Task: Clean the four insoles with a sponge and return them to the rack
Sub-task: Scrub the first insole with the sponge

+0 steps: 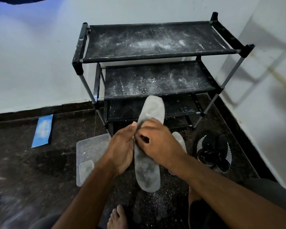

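Insole (147, 171) btwn tub (89, 146), shoes (213, 151)

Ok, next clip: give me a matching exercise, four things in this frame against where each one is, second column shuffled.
Things:
1. grey insole
2. black shoes
3. clear plastic tub
4. blue sheet

Places:
A. on the floor by the left wall
B. on the floor, right of the rack
C. held up between both hands
D. on the floor, under the left forearm

Pairs: 1-C, 2-B, 3-D, 4-A
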